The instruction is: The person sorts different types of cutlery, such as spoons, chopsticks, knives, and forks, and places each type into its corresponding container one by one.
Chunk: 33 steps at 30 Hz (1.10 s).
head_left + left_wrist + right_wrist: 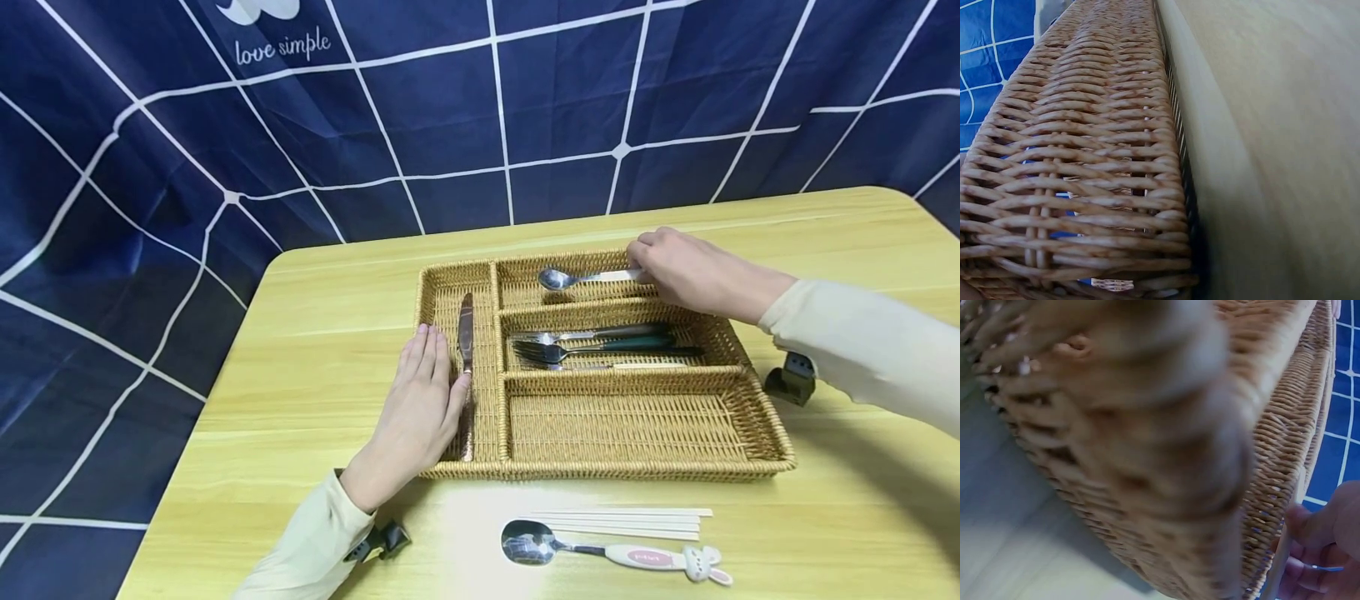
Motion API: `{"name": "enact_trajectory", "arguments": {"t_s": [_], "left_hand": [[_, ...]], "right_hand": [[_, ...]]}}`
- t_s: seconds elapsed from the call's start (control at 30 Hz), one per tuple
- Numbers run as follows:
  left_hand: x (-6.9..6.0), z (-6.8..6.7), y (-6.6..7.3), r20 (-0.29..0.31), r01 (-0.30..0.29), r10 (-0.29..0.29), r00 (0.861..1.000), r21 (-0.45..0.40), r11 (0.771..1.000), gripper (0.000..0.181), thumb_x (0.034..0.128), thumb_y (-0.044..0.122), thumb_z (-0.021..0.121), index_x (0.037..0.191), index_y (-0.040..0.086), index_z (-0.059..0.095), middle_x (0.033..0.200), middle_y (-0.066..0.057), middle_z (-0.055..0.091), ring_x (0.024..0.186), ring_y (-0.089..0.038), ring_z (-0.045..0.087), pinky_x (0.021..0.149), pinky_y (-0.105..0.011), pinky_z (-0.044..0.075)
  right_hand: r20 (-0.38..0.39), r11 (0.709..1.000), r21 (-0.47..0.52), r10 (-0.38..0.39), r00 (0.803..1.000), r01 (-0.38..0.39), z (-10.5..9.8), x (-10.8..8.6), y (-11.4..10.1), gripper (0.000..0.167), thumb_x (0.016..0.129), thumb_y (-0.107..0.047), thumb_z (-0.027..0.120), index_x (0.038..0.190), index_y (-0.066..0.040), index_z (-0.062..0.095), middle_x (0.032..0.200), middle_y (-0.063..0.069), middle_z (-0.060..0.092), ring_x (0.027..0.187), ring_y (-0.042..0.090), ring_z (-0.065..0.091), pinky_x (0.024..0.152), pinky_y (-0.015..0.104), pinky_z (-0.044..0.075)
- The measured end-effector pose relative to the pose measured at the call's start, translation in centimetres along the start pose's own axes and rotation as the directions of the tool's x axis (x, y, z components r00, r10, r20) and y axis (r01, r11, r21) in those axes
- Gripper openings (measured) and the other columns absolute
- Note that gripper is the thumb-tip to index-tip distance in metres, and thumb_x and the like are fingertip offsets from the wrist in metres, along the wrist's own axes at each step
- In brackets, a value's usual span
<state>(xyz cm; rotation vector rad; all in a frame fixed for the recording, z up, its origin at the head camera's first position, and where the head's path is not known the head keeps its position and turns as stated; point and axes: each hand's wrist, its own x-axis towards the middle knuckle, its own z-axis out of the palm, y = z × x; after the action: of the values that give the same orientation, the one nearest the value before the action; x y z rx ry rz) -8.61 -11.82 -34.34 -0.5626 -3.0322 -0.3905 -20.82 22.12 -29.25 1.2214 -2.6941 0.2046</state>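
Observation:
In the head view a wicker tray lies on the table. My right hand pinches the handle of a small spoon at the tray's top compartment; in the right wrist view the fingers of that hand are curled at the tray's side. My left hand rests with straight fingers on the tray's left rim, its thumb by a knife in the left compartment. Several forks lie in the middle compartment. The left wrist view shows the wicker wall up close.
Below the tray, white chopsticks and a large spoon with a rabbit-shaped handle end lie on the wooden table. A dark blue cloth with white lines hangs behind and at the left.

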Motion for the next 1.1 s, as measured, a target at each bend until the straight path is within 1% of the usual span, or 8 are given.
{"name": "enact_trajectory", "arguments": {"t_s": [0.13,0.23,0.37,0.47,0.57,0.73,0.93,1.1], "left_hand": [[0.0,0.1,0.0,-0.005,-0.006,0.006,1.000,0.004,1.000,0.061,0.1052,0.031,0.033,0.145,-0.015,0.025,0.152,-0.031,0.021,0.145,-0.038,0.010,0.119,-0.045,0.007],[0.0,0.1,0.0,-0.004,-0.007,0.007,1.000,0.003,1.000,0.062,0.1051,0.032,0.033,0.145,-0.015,0.024,0.152,-0.031,0.021,0.145,-0.038,0.010,0.119,-0.045,0.007],[0.0,0.1,0.0,-0.006,-0.007,0.007,1.000,0.002,1.000,0.063,0.1051,0.032,0.034,0.145,-0.015,0.024,0.152,-0.031,0.021,0.145,-0.038,0.010,0.119,-0.045,0.007],[0.0,0.1,0.0,-0.008,-0.004,0.004,1.000,0.001,1.000,0.062,0.1049,0.032,0.035,0.145,-0.015,0.025,0.152,-0.032,0.021,0.145,-0.038,0.009,0.119,-0.045,0.007],[0.0,0.0,0.0,-0.004,-0.002,0.002,1.000,0.006,1.000,0.062,0.1051,0.032,0.034,0.145,-0.015,0.025,0.152,-0.031,0.021,0.145,-0.037,0.009,0.119,-0.044,0.007],[0.0,0.1,0.0,0.006,-0.003,0.003,1.000,0.013,1.000,0.062,0.1055,0.032,0.032,0.145,-0.014,0.023,0.153,-0.030,0.020,0.146,-0.036,0.008,0.119,-0.042,0.005],[0.0,0.0,-0.1,0.008,-0.011,0.011,1.000,0.008,1.000,0.062,0.1057,0.033,0.030,0.146,-0.014,0.021,0.153,-0.030,0.018,0.146,-0.036,0.007,0.119,-0.043,0.005],[0.0,-0.3,-0.1,0.007,-0.013,0.013,1.000,0.002,1.000,0.062,0.1058,0.033,0.029,0.145,-0.014,0.023,0.153,-0.031,0.019,0.146,-0.037,0.008,0.120,-0.044,0.005]], "right_hand": [[0.007,1.000,0.013,0.008,1.000,-0.008,-0.3,0.5,0.1,0.026,0.068,0.018,0.070,0.076,-0.003,0.056,0.073,0.009,0.057,0.066,0.027,0.058,0.061,0.040,0.056],[-0.003,1.000,0.012,-0.002,1.000,0.002,-0.9,1.2,0.2,0.023,0.070,0.017,0.070,0.076,-0.002,0.057,0.074,0.010,0.058,0.066,0.029,0.059,0.059,0.041,0.056],[-0.023,1.000,-0.007,-0.022,0.999,0.022,-1.6,2.3,0.4,0.022,0.072,0.014,0.071,0.075,-0.001,0.055,0.072,0.010,0.057,0.066,0.029,0.058,0.059,0.042,0.054],[-0.020,1.000,0.000,-0.027,0.999,0.027,-1.8,3.3,0.3,0.021,0.075,0.011,0.071,0.075,-0.001,0.054,0.072,0.010,0.056,0.065,0.028,0.058,0.060,0.041,0.054],[-0.003,1.000,0.017,-0.026,1.000,0.026,-1.6,4.2,0.0,0.021,0.074,0.013,0.070,0.076,-0.002,0.054,0.073,0.010,0.057,0.067,0.028,0.058,0.061,0.040,0.055],[0.031,0.999,0.045,-0.020,0.999,0.019,-0.6,5.1,-0.3,0.024,0.071,0.015,0.069,0.076,-0.003,0.054,0.073,0.009,0.056,0.067,0.028,0.059,0.061,0.039,0.055],[0.085,0.997,0.074,-0.023,0.996,0.017,0.5,5.3,-0.4,0.022,0.077,0.010,0.070,0.077,-0.004,0.053,0.073,0.008,0.055,0.065,0.024,0.058,0.060,0.036,0.055],[0.126,0.999,0.042,0.006,0.992,-0.011,0.6,5.2,-0.7,0.024,0.075,0.010,0.071,0.075,-0.006,0.053,0.071,0.007,0.054,0.065,0.024,0.056,0.060,0.038,0.055]]}}
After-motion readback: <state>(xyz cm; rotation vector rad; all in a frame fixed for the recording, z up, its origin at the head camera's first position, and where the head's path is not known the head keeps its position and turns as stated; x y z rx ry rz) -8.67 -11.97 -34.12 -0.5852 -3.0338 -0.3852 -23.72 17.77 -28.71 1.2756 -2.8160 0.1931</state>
